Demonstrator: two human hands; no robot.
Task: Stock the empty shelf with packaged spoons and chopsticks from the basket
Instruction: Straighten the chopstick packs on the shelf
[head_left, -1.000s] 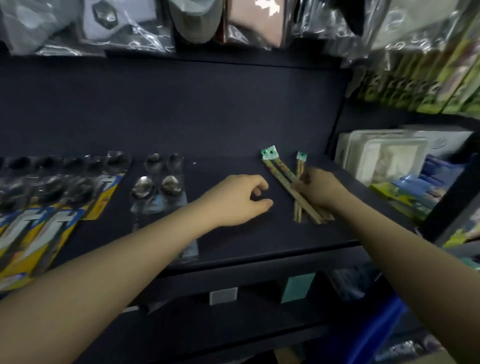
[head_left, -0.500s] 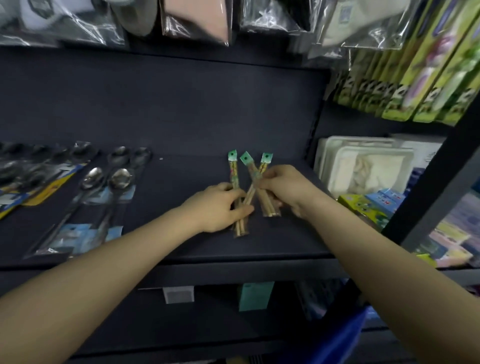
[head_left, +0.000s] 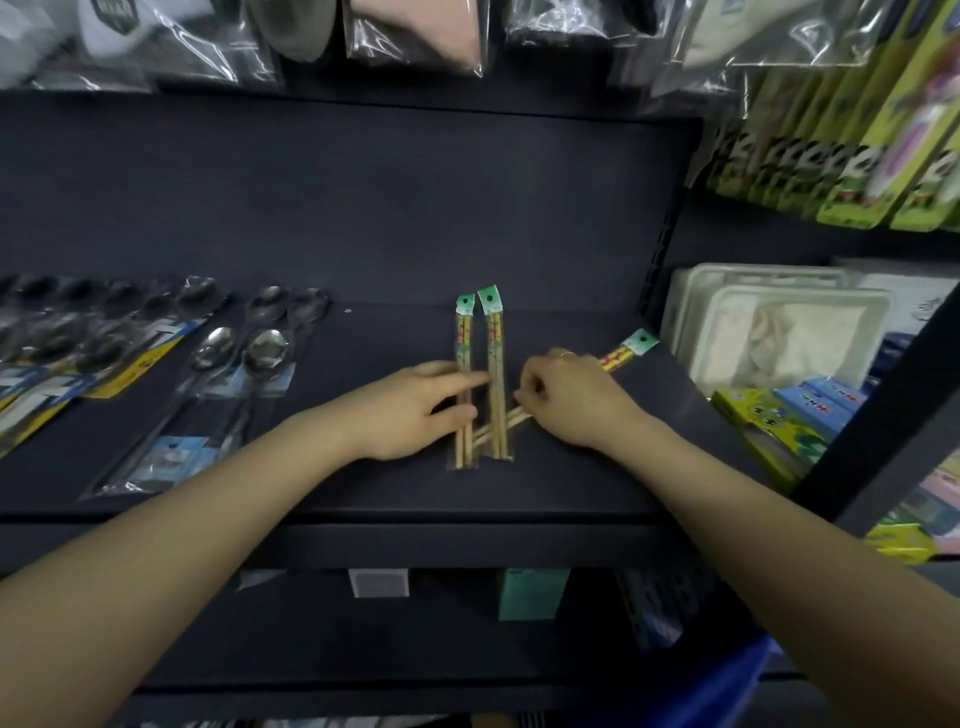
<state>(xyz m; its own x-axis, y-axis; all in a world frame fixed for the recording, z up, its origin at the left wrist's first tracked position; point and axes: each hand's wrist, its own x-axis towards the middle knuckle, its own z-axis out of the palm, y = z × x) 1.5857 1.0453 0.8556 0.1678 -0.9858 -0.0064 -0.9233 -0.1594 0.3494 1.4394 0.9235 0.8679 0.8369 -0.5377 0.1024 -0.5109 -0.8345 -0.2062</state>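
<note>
Chopsticks (head_left: 496, 374) — pale wood, clear sleeves, green header tabs.

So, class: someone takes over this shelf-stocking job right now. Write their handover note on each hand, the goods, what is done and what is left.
Left hand: fingers pressing on the two straight chopstick packs.
Right hand: gripping the third chopstick pack, which lies slanted, its lower end crossing under the other two.
Spoon packs: laid out at the shelf's left.
Done: spoons and two chopstick packs placed.
Left: straighten the third pack. The basket's contents cannot be seen.

Dim dark shelving unit (head_left: 363, 208), bagged goods (head_left: 415, 31) overhead, green boxes (head_left: 831, 156) right.
</note>
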